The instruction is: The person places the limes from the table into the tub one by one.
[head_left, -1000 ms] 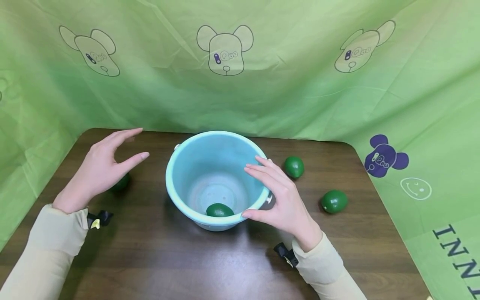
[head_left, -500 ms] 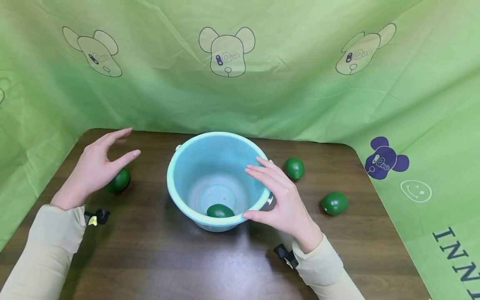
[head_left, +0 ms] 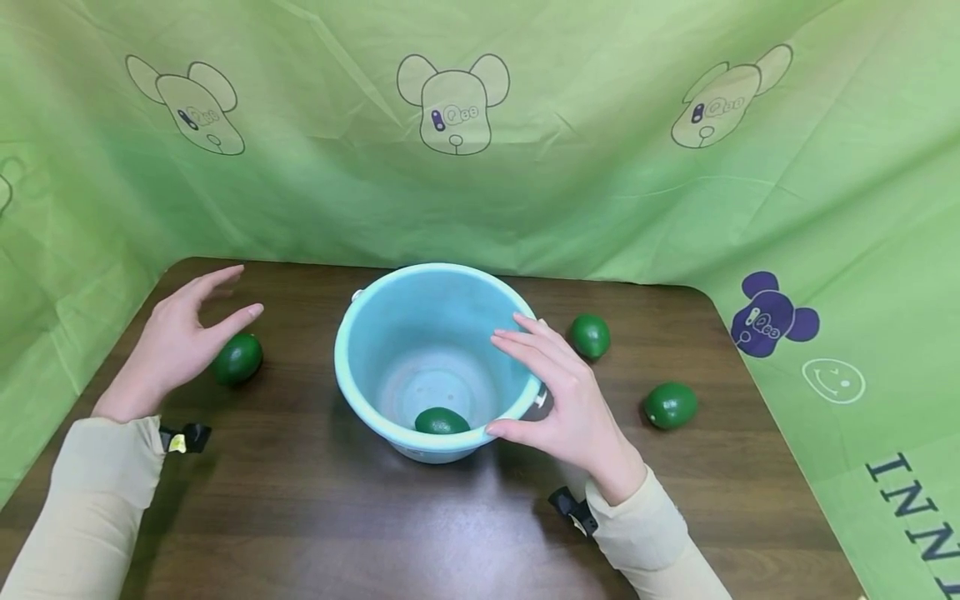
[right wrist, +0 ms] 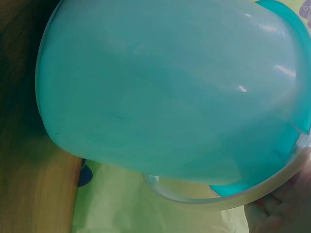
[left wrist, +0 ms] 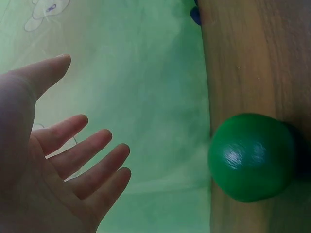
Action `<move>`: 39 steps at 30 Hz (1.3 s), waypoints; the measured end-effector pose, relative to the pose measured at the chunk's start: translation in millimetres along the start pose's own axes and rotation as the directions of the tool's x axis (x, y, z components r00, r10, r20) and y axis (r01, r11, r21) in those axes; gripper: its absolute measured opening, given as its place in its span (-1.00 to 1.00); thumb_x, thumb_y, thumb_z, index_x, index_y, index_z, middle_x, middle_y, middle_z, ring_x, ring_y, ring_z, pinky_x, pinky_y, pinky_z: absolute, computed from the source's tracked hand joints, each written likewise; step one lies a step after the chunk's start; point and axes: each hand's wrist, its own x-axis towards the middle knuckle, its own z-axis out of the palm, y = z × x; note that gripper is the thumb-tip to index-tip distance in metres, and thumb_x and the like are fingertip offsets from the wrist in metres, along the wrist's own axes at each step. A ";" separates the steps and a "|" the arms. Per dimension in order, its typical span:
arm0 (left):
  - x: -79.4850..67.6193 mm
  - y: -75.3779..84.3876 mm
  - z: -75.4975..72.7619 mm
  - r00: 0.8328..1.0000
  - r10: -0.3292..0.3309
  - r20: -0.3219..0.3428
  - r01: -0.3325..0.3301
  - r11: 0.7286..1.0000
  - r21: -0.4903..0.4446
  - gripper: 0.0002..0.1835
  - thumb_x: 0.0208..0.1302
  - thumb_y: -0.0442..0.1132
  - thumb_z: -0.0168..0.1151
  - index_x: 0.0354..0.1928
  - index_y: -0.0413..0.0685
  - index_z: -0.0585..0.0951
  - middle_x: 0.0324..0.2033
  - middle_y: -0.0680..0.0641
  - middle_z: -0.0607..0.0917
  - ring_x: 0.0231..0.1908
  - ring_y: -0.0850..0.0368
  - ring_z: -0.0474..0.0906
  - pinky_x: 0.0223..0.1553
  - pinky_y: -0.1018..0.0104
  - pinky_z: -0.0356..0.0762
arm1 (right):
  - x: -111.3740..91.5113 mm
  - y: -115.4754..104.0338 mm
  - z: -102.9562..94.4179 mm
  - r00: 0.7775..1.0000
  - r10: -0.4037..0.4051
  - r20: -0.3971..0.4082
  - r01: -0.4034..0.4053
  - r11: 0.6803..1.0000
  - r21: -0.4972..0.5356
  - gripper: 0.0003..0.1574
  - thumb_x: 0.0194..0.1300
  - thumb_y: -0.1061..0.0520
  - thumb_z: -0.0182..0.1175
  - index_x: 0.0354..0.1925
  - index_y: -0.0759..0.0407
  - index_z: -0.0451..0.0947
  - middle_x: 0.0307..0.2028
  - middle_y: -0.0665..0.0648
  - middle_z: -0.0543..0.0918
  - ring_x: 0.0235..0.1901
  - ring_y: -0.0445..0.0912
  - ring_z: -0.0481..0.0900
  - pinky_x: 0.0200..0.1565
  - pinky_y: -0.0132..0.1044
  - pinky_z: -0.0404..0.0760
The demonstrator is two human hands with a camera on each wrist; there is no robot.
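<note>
My left hand (head_left: 177, 337) hovers over the table's left side with thumb and fingers spread, holding nothing. Just beyond its thumb in the head view lies a glossy green fruit (head_left: 237, 359), partly overlapped by the hand; in the left wrist view the same fruit (left wrist: 250, 158) shows apart from the fingers. A light blue bucket (head_left: 420, 333) stands mid-table, with one green fruit (head_left: 441, 421) at its bottom. My right hand (head_left: 566, 396) holds the bucket's right rim, thumb on the near edge and fingers reaching over the inside. From the right wrist, the bucket's wall (right wrist: 160, 97) fills most of the view.
Two more green fruits lie right of the bucket, a farther fruit (head_left: 590, 337) and a nearer fruit (head_left: 671, 406). The bucket's pale handle (right wrist: 228, 201) hangs beside the right hand. A green printed cloth (head_left: 450, 208) rises behind and beside the brown wooden table (head_left: 375, 533).
My left hand has moved left and slightly nearer, uncovering more of the fruit on that side. The right hand has stayed on the bucket's rim; the bucket and fruits have not moved.
</note>
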 end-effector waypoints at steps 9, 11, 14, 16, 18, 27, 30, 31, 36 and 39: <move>-2.6 -15.3 0.2 0.998 -0.039 0.043 0.037 0.999 0.034 -0.22 0.46 0.15 0.19 0.55 -0.07 0.27 0.38 -0.33 0.40 0.34 -0.41 0.26 0.19 -0.39 0.19 | -0.9 -0.8 0.1 1.000 0.001 -0.003 -0.001 1.000 0.000 0.03 0.13 -0.48 0.39 0.26 0.24 0.57 0.19 0.14 0.62 0.38 0.19 0.35 0.40 0.13 0.17; -2.9 -18.1 -0.1 0.998 -0.046 0.047 0.044 0.998 0.034 -0.22 0.46 0.16 0.18 0.55 -0.09 0.27 0.40 -0.32 0.38 0.36 -0.41 0.23 0.21 -0.40 0.17 | -1.1 -0.9 0.0 1.000 0.001 -0.004 -0.001 1.000 -0.001 0.03 0.13 -0.47 0.39 0.26 0.23 0.57 0.19 0.14 0.62 0.38 0.19 0.35 0.40 0.13 0.17; -3.3 -22.6 -0.5 0.997 -0.058 0.052 0.056 0.998 0.039 -0.22 0.47 0.17 0.17 0.54 -0.11 0.27 0.41 -0.32 0.36 0.36 -0.41 0.23 0.21 -0.39 0.17 | -1.1 -0.7 -0.3 1.000 0.003 -0.003 -0.003 1.000 -0.003 0.03 0.13 -0.48 0.39 0.26 0.24 0.58 0.19 0.13 0.62 0.38 0.18 0.34 0.40 0.12 0.17; -3.5 -25.1 -0.5 0.996 -0.071 0.062 0.068 0.997 0.046 -0.21 0.46 0.18 0.16 0.54 -0.13 0.27 0.42 -0.32 0.34 0.35 -0.43 0.23 0.20 -0.39 0.17 | -1.1 -0.6 -0.3 1.000 0.005 -0.001 -0.005 1.000 -0.004 0.03 0.12 -0.48 0.39 0.26 0.24 0.58 0.19 0.13 0.62 0.38 0.18 0.34 0.40 0.12 0.18; -3.7 -28.1 -0.3 0.993 -0.085 0.083 0.080 0.995 0.056 -0.19 0.46 0.21 0.16 0.54 -0.14 0.26 0.43 -0.34 0.32 0.35 -0.44 0.22 0.20 -0.40 0.17 | -0.9 -0.7 -0.3 1.000 0.004 -0.001 -0.004 1.000 -0.002 0.04 0.12 -0.48 0.39 0.25 0.25 0.58 0.19 0.13 0.62 0.38 0.18 0.34 0.39 0.12 0.18; -4.5 -39.0 0.5 0.974 -0.138 0.181 0.121 0.987 0.102 -0.13 0.45 0.29 0.10 0.54 -0.18 0.24 0.44 -0.45 0.24 0.33 -0.51 0.21 0.18 -0.42 0.18 | 0.0 -0.8 0.2 1.000 -0.001 -0.003 0.001 1.000 0.003 0.04 0.13 -0.48 0.39 0.25 0.26 0.58 0.18 0.14 0.63 0.38 0.19 0.35 0.39 0.13 0.18; -4.2 -42.0 -0.2 0.970 -0.146 0.194 0.126 0.986 0.111 -0.11 0.44 0.30 0.09 0.53 -0.21 0.24 0.43 -0.47 0.24 0.30 -0.52 0.26 0.16 -0.41 0.21 | 0.0 -0.7 0.1 1.000 0.001 -0.002 -0.001 1.000 0.001 0.03 0.13 -0.48 0.39 0.25 0.25 0.58 0.18 0.13 0.63 0.38 0.18 0.34 0.39 0.12 0.18; -4.1 -43.0 -0.3 0.969 -0.149 0.196 0.128 0.985 0.115 -0.11 0.44 0.31 0.09 0.53 -0.22 0.24 0.43 -0.48 0.24 0.29 -0.52 0.26 0.16 -0.41 0.22 | 0.0 -0.6 0.0 1.000 0.001 -0.002 -0.001 1.000 0.000 0.03 0.13 -0.48 0.38 0.25 0.25 0.58 0.18 0.13 0.63 0.38 0.18 0.34 0.39 0.12 0.18; -4.4 -46.2 -0.2 0.964 -0.165 0.206 0.142 0.982 0.123 -0.10 0.44 0.32 0.08 0.52 -0.24 0.24 0.42 -0.49 0.23 0.32 -0.53 0.20 0.16 -0.42 0.20 | 0.2 -0.5 -0.2 1.000 -0.001 -0.002 0.001 1.000 0.000 0.04 0.13 -0.48 0.38 0.24 0.27 0.58 0.18 0.14 0.63 0.38 0.19 0.34 0.40 0.13 0.17; -4.7 -47.1 0.4 0.961 -0.172 0.216 0.149 0.982 0.120 -0.08 0.43 0.33 0.08 0.53 -0.24 0.23 0.43 -0.48 0.23 0.34 -0.54 0.17 0.16 -0.43 0.20 | 0.5 -0.4 -0.3 1.000 -0.002 -0.003 0.002 1.000 -0.001 0.04 0.13 -0.48 0.38 0.23 0.28 0.58 0.17 0.14 0.63 0.38 0.19 0.34 0.40 0.13 0.17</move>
